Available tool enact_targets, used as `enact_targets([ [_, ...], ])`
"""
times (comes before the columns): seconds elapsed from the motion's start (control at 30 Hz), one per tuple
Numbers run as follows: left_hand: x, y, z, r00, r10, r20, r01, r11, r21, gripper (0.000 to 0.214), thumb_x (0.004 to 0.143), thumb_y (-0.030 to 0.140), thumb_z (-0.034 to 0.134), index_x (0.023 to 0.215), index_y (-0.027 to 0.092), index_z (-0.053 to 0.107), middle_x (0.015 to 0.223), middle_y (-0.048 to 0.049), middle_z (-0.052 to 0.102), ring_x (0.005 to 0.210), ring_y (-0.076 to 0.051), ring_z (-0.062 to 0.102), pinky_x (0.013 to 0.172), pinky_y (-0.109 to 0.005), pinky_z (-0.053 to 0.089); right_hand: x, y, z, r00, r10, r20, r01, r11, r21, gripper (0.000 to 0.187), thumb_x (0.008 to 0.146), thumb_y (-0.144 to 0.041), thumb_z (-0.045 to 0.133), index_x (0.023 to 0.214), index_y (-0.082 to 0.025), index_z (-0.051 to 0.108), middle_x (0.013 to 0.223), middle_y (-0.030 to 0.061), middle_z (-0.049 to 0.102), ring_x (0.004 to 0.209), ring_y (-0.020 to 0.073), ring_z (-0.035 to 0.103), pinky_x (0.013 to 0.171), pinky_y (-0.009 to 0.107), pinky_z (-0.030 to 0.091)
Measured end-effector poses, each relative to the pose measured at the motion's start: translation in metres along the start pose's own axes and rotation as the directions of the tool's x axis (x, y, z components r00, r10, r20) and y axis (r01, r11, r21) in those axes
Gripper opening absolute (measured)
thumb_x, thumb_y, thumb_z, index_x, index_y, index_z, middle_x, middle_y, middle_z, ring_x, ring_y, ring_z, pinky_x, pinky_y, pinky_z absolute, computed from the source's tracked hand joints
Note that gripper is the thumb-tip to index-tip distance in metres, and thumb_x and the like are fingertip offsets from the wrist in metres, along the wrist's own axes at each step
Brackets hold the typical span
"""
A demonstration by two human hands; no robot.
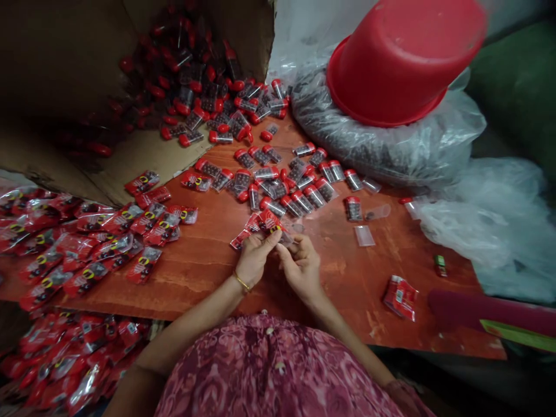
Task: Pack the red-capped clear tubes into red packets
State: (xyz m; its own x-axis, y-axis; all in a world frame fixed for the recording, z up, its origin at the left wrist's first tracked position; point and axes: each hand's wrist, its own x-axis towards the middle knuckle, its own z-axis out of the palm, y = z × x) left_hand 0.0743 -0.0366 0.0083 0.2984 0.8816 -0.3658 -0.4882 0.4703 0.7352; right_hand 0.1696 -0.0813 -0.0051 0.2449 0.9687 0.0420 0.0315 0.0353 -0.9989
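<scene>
A small red printed packet [270, 221] is held in front of my body, just above the table. My left hand [254, 258] pinches it, thumb on top, a bangle at the wrist. The fingers of my right hand [302, 266] are closed at the packet's clear near end; whether a vial is inside cannot be made out. Just beyond my left hand lie more red packets [240, 237]. Farther off are several clear vials with red caps [299, 201], filled with dark pieces.
An open cardboard box [247, 35] spills capped vials at the back left. Filled packets [87, 246] pile at left, more below the table edge. A red tub [386, 75] rests upside down on a plastic bag [347, 147]. Another red packet [400, 298] lies at right.
</scene>
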Motion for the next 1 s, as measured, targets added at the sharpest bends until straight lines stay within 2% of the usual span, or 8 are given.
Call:
enact_targets([
  [0.23,-0.007,0.009,-0.004,0.994,-0.105,0.037,0.103,0.993,0.054,0.036,0.057,0.044,0.076,0.068,0.011,0.068,0.063,-0.0038,0.068,0.064,-0.014,0.061,0.062,-0.024,0.047,0.016,0.0,-0.001,0.984,-0.16,0.074,0.175,0.935,-0.309,0.027,0.07,-0.04,0.069,0.066,-0.02,0.051,0.055,-0.0046,0.053,0.047,0.0088,0.046,0.047,0.022,0.037],
  [0.37,-0.01,0.037,-0.022,0.988,-0.102,-0.116,0.105,0.994,0.023,0.029,0.06,0.038,0.076,0.066,0.012,0.065,0.064,-0.0034,0.069,0.064,-0.015,0.064,0.063,-0.025,0.05,0.035,-0.016,-0.018,0.943,-0.258,0.209,0.329,0.805,-0.494,0.028,0.075,-0.047,0.062,0.072,-0.02,0.056,0.066,0.0004,0.061,0.059,0.0133,0.054,0.058,0.026,0.043],
  [0.47,-0.01,0.077,-0.06,0.914,0.035,-0.404,-0.073,0.994,-0.078,0.029,0.076,0.043,0.06,0.068,0.016,0.063,0.068,0.0,0.07,0.07,-0.011,0.066,0.067,-0.021,0.052,0.062,-0.019,-0.06,0.963,-0.267,-0.028,0.131,0.561,-0.817,0.034,0.082,-0.046,0.05,0.096,-0.016,0.059,0.091,0.0104,0.065,0.087,0.023,0.056,0.077,0.035,0.042],
  [0.57,-0.014,0.111,-0.1,0.748,0.299,-0.592,-0.414,0.908,-0.064,0.044,0.085,0.056,0.036,0.072,0.022,0.06,0.073,0.0064,0.07,0.087,-0.007,0.064,0.074,-0.017,0.05,0.087,-0.004,-0.101,0.939,-0.141,-0.315,-0.273,0.253,-0.928,0.04,0.084,-0.037,0.045,0.107,-0.006,0.055,0.105,0.0215,0.06,0.099,0.0317,0.052,0.084,0.045,0.037],
  [0.67,-0.02,0.111,-0.108,0.783,0.304,-0.542,-0.363,0.932,-0.001,0.056,0.083,0.063,0.026,0.08,0.02,0.063,0.089,0.0012,0.071,0.101,-0.012,0.06,0.079,-0.022,0.05,0.094,0.018,-0.106,0.959,-0.084,-0.271,-0.264,0.092,-0.96,0.043,0.084,-0.03,0.043,0.118,-0.003,0.047,0.114,0.0224,0.055,0.101,0.0325,0.05,0.089,0.048,0.03],
  [0.77,-0.016,0.077,-0.082,0.838,0.328,-0.436,-0.195,0.927,0.321,0.038,0.074,0.054,0.055,0.085,0.019,0.065,0.09,-0.0037,0.071,0.087,-0.017,0.065,0.078,-0.031,0.051,0.075,0.027,-0.082,0.979,-0.088,-0.186,-0.182,0.054,-0.982,0.042,0.085,-0.024,0.039,0.122,-0.004,0.044,0.115,0.0216,0.055,0.095,0.0307,0.052,0.088,0.047,0.03],
  [0.87,-0.003,0.036,-0.051,0.915,0.401,-0.046,-0.183,0.512,0.839,0.029,0.073,0.042,0.061,0.087,0.018,0.069,0.1,-0.0091,0.07,0.095,-0.023,0.063,0.088,-0.038,0.046,0.047,0.023,-0.058,0.982,-0.082,-0.171,-0.167,0.05,-0.985,0.041,0.085,-0.024,0.04,0.121,-0.004,0.046,0.116,0.0221,0.055,0.094,0.0308,0.053,0.087,0.047,0.032],
  [1.0,0.017,0.013,-0.038,0.9,0.37,0.23,-0.211,-0.091,0.973,0.028,0.077,0.039,0.059,0.096,0.022,0.069,0.124,-0.01,0.058,0.121,-0.031,0.045,0.101,-0.049,0.033,0.019,0.02,-0.049,0.988,-0.104,-0.113,-0.102,0.104,-0.989,0.043,0.084,-0.028,0.044,0.12,-0.005,0.047,0.118,0.021,0.055,0.097,0.0312,0.052,0.087,0.046,0.034],
])
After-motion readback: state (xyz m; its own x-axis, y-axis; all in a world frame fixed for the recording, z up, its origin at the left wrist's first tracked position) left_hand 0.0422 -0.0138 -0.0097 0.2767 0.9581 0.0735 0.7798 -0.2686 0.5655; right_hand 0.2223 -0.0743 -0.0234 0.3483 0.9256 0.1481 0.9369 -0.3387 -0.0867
